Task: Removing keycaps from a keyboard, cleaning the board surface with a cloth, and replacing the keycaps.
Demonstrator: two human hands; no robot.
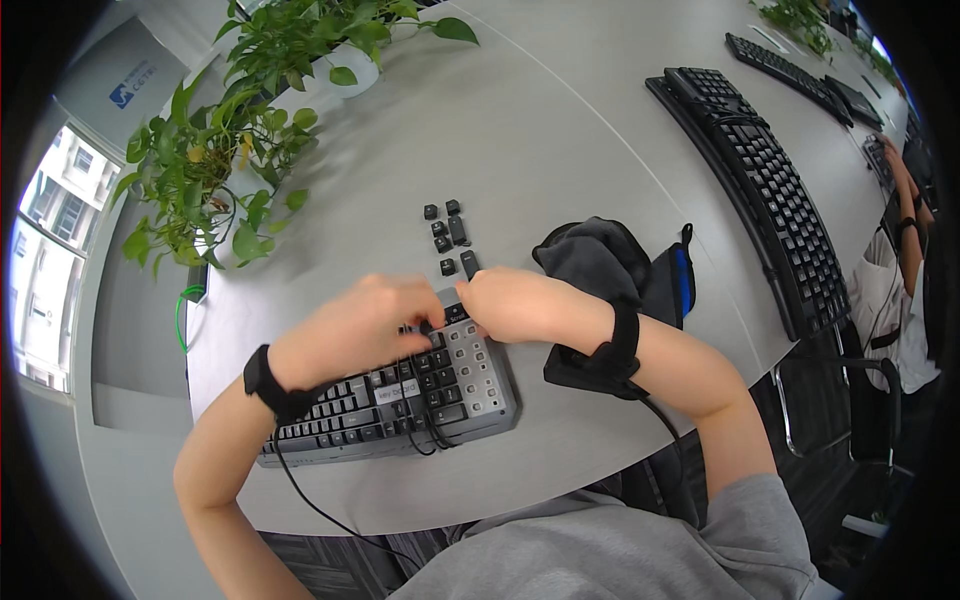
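A black and grey computer keyboard (375, 409) lies on the desk before me, with bare switch sockets (474, 367) where several keycaps are off at its right end. My left hand (367, 319), blurred, is over the number pad, thumb and fingertips around something small and dark that I cannot make out. My right hand (510, 304) is at the keyboard's upper right corner, fingers curled; whether it holds anything is hidden. Loose black keycaps (440, 244) lie on the desk beyond the keyboard. The keyboard's black cable (411, 427) runs over its keys.
A black cloth pouch (596, 251) lies by my right forearm. Stacked black keyboards (772, 195) are farther right. Potted green plants (217, 169) line the left edge of the grey desk (540, 150). At the far right, a co-worker's hand (892, 161) touches another keyboard.
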